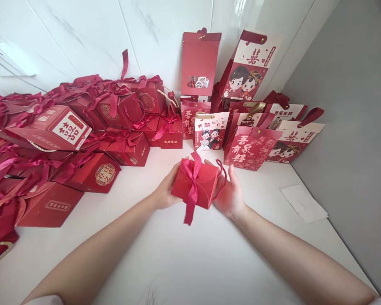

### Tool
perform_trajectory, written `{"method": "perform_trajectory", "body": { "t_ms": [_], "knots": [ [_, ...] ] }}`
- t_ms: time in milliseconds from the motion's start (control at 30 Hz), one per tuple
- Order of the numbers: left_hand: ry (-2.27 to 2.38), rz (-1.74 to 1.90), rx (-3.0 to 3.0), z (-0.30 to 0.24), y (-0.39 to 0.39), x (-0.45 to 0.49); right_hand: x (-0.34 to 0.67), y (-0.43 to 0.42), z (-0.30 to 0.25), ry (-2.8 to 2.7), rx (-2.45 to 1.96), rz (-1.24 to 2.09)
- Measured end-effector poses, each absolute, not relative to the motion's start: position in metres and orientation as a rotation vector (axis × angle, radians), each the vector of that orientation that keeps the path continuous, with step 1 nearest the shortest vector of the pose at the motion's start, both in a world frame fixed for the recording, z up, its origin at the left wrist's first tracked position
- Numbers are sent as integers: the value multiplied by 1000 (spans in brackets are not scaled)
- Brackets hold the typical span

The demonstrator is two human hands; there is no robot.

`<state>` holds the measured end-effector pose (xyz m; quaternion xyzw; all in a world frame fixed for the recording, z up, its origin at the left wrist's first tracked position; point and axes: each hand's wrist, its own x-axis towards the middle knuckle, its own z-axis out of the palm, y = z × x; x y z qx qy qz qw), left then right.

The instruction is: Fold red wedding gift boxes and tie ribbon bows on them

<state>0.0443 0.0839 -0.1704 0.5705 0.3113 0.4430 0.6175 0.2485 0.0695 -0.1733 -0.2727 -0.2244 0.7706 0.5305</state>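
A small red gift box [206, 183] with a pink ribbon bow [194, 180] on its top is held in the middle, above the white table. My left hand [169, 186] grips its left side, the fingers partly hidden behind it. On the other side my right hand [231, 195] supports the box, thumb pointing up and the other fingers mostly hidden. A dark red cord handle [224, 178] loops out at the box's right side, by my right palm.
Many ribbon-tied red boxes [92, 169] are piled at the left. Standing red and white paper gift bags [254, 146] crowd the back right, against the tiled wall [158, 25]. White paper [304, 203] lies near the grey panel [352, 127] on the right.
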Motion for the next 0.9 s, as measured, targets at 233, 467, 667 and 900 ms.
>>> {"method": "perform_trajectory", "body": {
  "t_ms": [233, 467, 667, 900],
  "knots": [
    [757, 1022, 1074, -171, 111, 21, 248, 73, -181, -620, -706, 1669],
    [857, 976, 867, -165, 123, 6, 241, 66, -188, -1169, -918, 1148],
    [905, 1135, 757, -159, 123, -2, 242, 59, -186, -1234, -949, 1035],
    [890, 1204, 796, -127, 115, -20, 247, 53, -183, -1455, -1012, 1001]
  ]
}}
